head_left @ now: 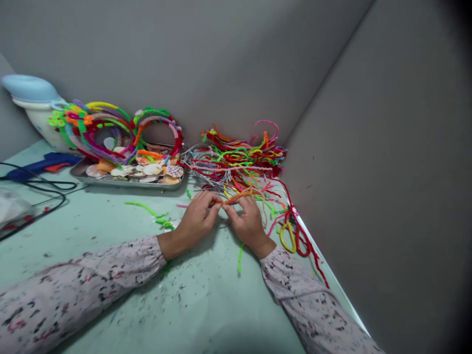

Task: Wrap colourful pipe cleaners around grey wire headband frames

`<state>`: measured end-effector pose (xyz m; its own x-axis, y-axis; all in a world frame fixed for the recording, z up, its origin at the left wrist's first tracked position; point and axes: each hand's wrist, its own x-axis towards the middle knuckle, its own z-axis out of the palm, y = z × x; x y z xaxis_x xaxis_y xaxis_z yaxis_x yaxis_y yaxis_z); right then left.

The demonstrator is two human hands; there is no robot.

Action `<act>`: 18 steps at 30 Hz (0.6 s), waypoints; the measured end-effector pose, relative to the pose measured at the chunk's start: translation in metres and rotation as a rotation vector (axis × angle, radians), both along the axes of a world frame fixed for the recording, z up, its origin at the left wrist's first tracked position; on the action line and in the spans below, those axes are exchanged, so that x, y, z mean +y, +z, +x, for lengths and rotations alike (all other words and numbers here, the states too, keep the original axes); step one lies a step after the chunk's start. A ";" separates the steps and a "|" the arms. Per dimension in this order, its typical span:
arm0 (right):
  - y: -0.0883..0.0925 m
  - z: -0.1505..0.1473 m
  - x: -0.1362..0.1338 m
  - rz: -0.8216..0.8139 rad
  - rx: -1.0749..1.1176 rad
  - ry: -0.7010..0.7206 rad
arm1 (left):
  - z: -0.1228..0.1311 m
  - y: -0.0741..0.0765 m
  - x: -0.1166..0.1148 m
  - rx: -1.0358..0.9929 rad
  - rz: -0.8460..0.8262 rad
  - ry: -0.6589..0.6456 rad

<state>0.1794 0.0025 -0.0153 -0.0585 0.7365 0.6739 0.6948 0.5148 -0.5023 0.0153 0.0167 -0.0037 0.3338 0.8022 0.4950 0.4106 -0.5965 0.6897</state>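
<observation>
To the left of your left hand [199, 216] lies a green fuzzy strand [149, 210]. That hand pinches an orange fuzzy stem [236, 197] between both hands; your right hand [249, 222] pinches it too. You seem mid-shaping, which calls for steady pinches next. Beyond your right hand, rightward, lie scissors [294, 240].

This looks like a small handicraft workspace, fitted into a corner between plain grey walls [236, 73]; whether it belongs to a home or a workshop cannot be told. A heap of bright fuzzy craft stems [243, 160] covers the back of the pale green tabletop [206, 305], beside a metal tray [125, 186] of shells [152, 169] and colourful wrapped hoops [133, 127]. Scissor handles [282, 237] and scattered green offcuts [164, 222] also suggest craft making.
</observation>
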 end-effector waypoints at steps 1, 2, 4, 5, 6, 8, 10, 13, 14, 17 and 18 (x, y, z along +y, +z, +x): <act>0.000 0.000 0.000 -0.009 0.006 0.007 | 0.000 0.000 0.000 -0.002 -0.005 0.006; 0.001 0.000 0.000 -0.017 0.011 0.017 | 0.000 0.000 0.000 -0.002 -0.007 0.008; 0.001 0.001 0.000 -0.040 0.027 0.041 | 0.000 0.000 0.000 0.004 -0.005 0.003; 0.002 0.001 0.000 -0.054 0.035 0.054 | 0.000 0.000 0.000 0.008 -0.004 0.002; 0.002 0.002 0.001 -0.070 0.043 0.066 | 0.000 0.000 0.000 0.010 -0.004 -0.001; 0.002 0.003 0.001 -0.103 0.061 0.088 | 0.000 -0.001 0.000 0.014 -0.011 -0.005; 0.002 0.003 0.001 -0.130 0.077 0.109 | 0.000 -0.001 0.000 0.018 -0.016 -0.009; 0.003 0.004 0.001 -0.167 0.085 0.136 | 0.000 -0.001 0.000 0.028 -0.015 -0.016; 0.003 0.004 0.001 -0.183 0.084 0.142 | 0.000 -0.002 0.000 0.033 -0.013 -0.020; 0.003 0.004 0.001 -0.221 0.086 0.152 | 0.000 -0.002 0.001 0.050 -0.002 -0.030; 0.003 0.004 0.001 -0.230 0.088 0.156 | 0.000 -0.002 0.001 0.054 0.004 -0.032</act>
<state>0.1835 0.0031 -0.0120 -0.1317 0.8573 0.4977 0.5648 0.4775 -0.6731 0.0150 0.0175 -0.0054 0.3853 0.7888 0.4790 0.4277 -0.6126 0.6647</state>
